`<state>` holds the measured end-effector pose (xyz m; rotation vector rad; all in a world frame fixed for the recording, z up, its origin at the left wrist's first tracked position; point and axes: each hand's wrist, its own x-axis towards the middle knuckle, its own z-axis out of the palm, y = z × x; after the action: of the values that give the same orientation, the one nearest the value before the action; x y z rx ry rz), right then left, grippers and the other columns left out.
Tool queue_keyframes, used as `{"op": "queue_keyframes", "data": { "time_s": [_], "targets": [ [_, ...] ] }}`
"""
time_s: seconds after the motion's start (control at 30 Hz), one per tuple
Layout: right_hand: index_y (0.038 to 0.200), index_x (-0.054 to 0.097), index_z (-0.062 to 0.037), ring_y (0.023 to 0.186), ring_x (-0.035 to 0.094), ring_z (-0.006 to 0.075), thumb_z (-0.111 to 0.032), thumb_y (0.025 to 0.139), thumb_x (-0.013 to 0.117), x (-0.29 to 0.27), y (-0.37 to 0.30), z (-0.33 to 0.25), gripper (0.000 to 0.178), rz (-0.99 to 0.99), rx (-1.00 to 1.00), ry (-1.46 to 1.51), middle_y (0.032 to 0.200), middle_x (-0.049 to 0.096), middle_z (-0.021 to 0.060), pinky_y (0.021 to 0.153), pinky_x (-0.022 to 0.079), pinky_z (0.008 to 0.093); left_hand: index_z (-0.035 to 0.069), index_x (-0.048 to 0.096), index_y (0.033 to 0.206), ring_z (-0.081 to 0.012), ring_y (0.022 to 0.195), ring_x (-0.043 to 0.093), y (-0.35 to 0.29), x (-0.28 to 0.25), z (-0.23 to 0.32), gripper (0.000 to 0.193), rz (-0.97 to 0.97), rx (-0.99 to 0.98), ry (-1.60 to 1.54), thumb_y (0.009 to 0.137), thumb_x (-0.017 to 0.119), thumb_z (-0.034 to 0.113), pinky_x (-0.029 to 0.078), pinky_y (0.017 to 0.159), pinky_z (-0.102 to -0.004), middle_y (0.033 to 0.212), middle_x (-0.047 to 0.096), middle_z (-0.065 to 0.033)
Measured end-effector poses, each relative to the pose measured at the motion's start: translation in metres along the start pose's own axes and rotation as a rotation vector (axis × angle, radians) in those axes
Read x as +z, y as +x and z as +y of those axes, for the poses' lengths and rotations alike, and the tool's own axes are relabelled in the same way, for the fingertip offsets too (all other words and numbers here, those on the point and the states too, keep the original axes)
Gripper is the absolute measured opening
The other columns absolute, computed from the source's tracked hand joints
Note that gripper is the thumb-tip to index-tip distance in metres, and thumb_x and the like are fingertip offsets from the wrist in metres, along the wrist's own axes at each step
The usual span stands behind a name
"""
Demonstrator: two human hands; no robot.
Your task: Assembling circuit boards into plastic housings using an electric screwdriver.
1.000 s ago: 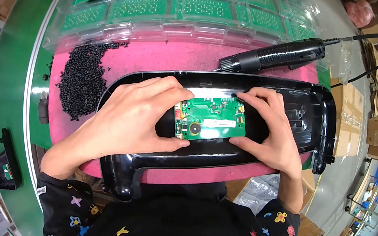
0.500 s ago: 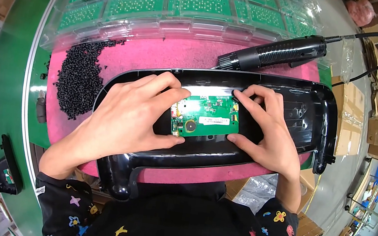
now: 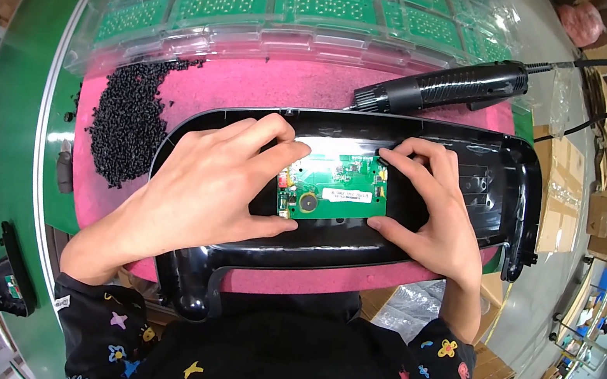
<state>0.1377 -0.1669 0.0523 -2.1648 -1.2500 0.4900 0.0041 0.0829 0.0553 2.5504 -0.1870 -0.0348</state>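
Note:
A green circuit board (image 3: 343, 211) with a white label and a round buzzer-like part lies inside a long black plastic housing (image 3: 356, 254). My left hand (image 3: 220, 181) grips the board's left edge, thumb at the lower corner and fingers at the upper one. At the right edge, the thumb and index finger of my right hand (image 3: 435, 213) hold the two corners in the same manner. Whether the board rests fully on the housing floor, I cannot tell. The housing lies open side up on a pink mat (image 3: 296, 79).
Behind the mat stand clear plastic trays (image 3: 333, 43) filled with green circuit boards. A black electric screwdriver (image 3: 444, 87) lies behind the housing, its cable running right. Small black screws (image 3: 125, 124) are heaped at the left. Another black housing (image 3: 9, 271) sits far left; cardboard boxes (image 3: 561, 189) stand right.
The view has shifted very slightly. Both hands keep their grip on the circuit board, which looks almost unmoved in the housing.

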Motion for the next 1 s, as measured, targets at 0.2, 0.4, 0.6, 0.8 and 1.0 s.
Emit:
{"op": "queue_keyframes", "data": {
  "time_s": [0.2,0.4,0.6,0.8,1.0],
  "targets": [
    [0.128,0.059,-0.0034,0.105,0.045,0.0291,-0.01,0.064,0.085,0.002,0.001,0.0,0.07,0.0,-0.001,0.004,0.124,0.05,0.011,0.097,0.041,0.0393,0.006,0.061,0.12,-0.0283,0.096,0.064,0.0,0.0,-0.001,0.068,-0.004,0.005,0.011,0.061,0.088,0.024,0.054,0.074,-0.039,0.112,0.057,-0.0072],
    [0.128,0.059,-0.004,0.106,0.045,0.0294,-0.009,0.063,0.085,0.0,0.002,-0.006,0.071,-0.017,0.045,0.0,0.124,0.05,0.0109,0.096,0.041,0.0395,0.005,0.06,0.121,-0.0287,0.095,0.064,-0.002,-0.003,-0.002,0.069,-0.03,0.003,-0.003,0.061,0.088,0.026,0.053,0.073,-0.0388,0.113,0.057,-0.0074],
    [0.129,0.058,-0.0043,0.11,0.045,0.0313,-0.008,0.062,0.084,0.0,0.002,-0.01,0.072,-0.023,0.048,0.013,0.126,0.049,0.0114,0.099,0.041,0.0393,0.005,0.061,0.121,-0.0283,0.093,0.064,-0.004,-0.007,-0.001,0.069,-0.03,0.005,-0.02,0.061,0.089,0.026,0.053,0.073,-0.0392,0.112,0.056,-0.007],
    [0.128,0.058,-0.0031,0.112,0.049,0.0337,-0.006,0.064,0.082,-0.009,0.003,-0.034,0.069,0.013,0.095,-0.041,0.128,0.05,0.0132,0.096,0.044,0.0397,0.004,0.06,0.119,-0.0273,0.093,0.064,-0.005,-0.006,-0.004,0.069,-0.01,0.033,-0.011,0.061,0.089,0.025,0.053,0.07,-0.0381,0.111,0.056,-0.0067],
    [0.104,0.065,-0.0046,0.077,0.063,0.0319,-0.006,0.064,0.073,-0.034,0.01,-0.106,0.041,0.177,-0.474,-0.175,0.091,0.066,0.0162,0.063,0.049,0.0403,0.004,0.06,0.119,-0.0278,0.094,0.064,-0.009,-0.004,-0.006,0.068,0.019,0.052,-0.02,0.061,0.089,0.024,0.054,0.071,-0.0382,0.111,0.056,-0.007]
  ]
}}
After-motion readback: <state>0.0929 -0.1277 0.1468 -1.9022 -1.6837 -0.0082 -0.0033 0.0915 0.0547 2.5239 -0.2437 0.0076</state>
